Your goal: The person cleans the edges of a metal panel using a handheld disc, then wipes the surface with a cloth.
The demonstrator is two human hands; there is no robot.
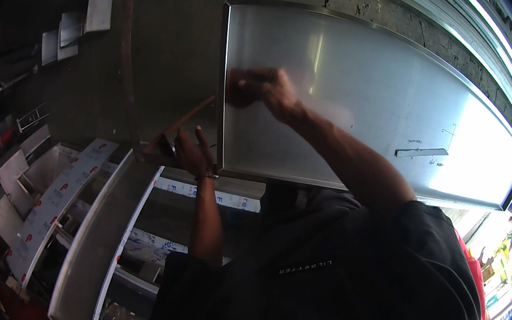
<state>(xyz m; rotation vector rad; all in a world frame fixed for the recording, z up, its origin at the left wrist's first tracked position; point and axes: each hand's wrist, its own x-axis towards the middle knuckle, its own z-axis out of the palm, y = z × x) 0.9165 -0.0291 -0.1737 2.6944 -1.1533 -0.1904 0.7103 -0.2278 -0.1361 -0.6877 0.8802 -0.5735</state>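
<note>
A wide stainless-steel panel with raised edges lies in front of me. My right hand is over its left end, close to the surface, fingers bent and drawn together. Motion blur and a brownish reflection hide what, if anything, they hold. Just outside the panel's near left corner is my left hand, with fingers apart and stretched out. Beside it sits a small dark shiny object I cannot make out, and a thin reddish-brown bar runs diagonally past the fingers. A narrow metal strip rests on the panel's right half.
Near left stand metal frames and a film-covered sheet strip. Several small metal plates lie at the far left. Long metal profiles run along the back right, beyond a cracked concrete edge.
</note>
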